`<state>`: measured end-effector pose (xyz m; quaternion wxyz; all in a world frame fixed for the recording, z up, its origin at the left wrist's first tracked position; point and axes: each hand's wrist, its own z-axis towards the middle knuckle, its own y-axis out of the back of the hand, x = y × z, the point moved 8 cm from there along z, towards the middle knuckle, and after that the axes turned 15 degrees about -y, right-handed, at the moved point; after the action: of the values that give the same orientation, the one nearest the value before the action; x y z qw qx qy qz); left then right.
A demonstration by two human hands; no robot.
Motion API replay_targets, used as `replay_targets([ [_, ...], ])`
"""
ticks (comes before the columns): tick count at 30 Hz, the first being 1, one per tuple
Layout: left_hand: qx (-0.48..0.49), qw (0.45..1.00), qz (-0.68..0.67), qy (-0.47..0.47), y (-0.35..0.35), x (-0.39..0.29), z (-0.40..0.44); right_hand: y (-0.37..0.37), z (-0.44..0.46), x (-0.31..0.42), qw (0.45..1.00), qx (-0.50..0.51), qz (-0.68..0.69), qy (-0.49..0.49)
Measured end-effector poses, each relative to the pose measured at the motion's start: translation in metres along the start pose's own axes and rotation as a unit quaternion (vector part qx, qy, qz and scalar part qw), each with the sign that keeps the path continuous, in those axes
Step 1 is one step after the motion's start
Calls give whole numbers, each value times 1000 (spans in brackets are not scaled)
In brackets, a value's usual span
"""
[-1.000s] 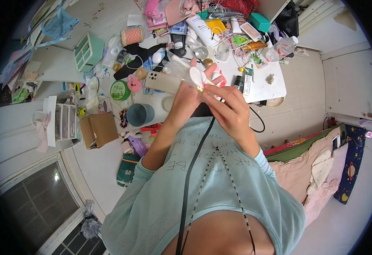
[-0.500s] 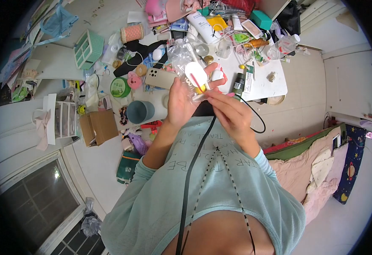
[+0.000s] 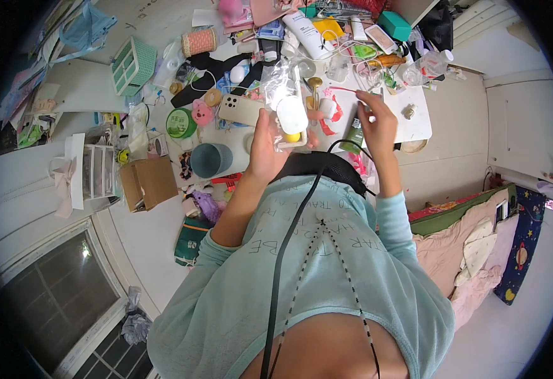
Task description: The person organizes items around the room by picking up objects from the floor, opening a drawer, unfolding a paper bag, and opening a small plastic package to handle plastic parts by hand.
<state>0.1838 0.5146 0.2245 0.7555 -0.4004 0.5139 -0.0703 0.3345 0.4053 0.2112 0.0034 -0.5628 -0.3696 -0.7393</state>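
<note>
My left hand (image 3: 267,150) is wrapped around a clear plastic packet (image 3: 278,79) above the near side of the table. A white oval piece (image 3: 291,114) and a small round yellow piece (image 3: 292,137) show in its lower part. Off to the right, my right hand (image 3: 378,123) pinches the end of a thin red strip (image 3: 338,88), which points left over the tabletop. Below that hand stands a dark green bottle (image 3: 353,136), partly covered by it. A white bottle-like item (image 3: 327,107) lies between the two hands, beside some red pieces.
A beige phone (image 3: 240,110), a grey-blue cup (image 3: 209,160) and a round green tub (image 3: 180,123) lie left of my left hand. Tubes, cables and a white tube (image 3: 307,35) crowd the back. A black cable (image 3: 302,215) runs down in front of my shirt.
My right hand has moved right, away from the packet, carrying the red strip that lay across the white oval piece. My left hand keeps the packet in nearly the same place.
</note>
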Motion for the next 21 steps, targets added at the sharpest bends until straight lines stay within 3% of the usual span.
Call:
replay_targets([
  [2,-12,999,32,-7,7,2,1,-33,17,-51,992,89,-45,-73],
  [4,-27,998,62,-11,18,4,2,-62,22,-95,975,167,-139,-43],
  [8,-49,986,161,-3,44,12,-4,-63,21,-94,950,228,-196,-87],
  [11,-62,957,280,-30,49,9,-6,-49,22,-66,951,253,-158,-81],
  [14,-5,912,399,-95,37,1,-4,-30,17,-18,937,273,158,-147],
  [18,43,838,520,-162,23,-7,0,-23,-1,42,917,279,267,-96],
  [21,79,706,680,-180,2,-18,2,-39,-11,46,919,264,273,-103],
])
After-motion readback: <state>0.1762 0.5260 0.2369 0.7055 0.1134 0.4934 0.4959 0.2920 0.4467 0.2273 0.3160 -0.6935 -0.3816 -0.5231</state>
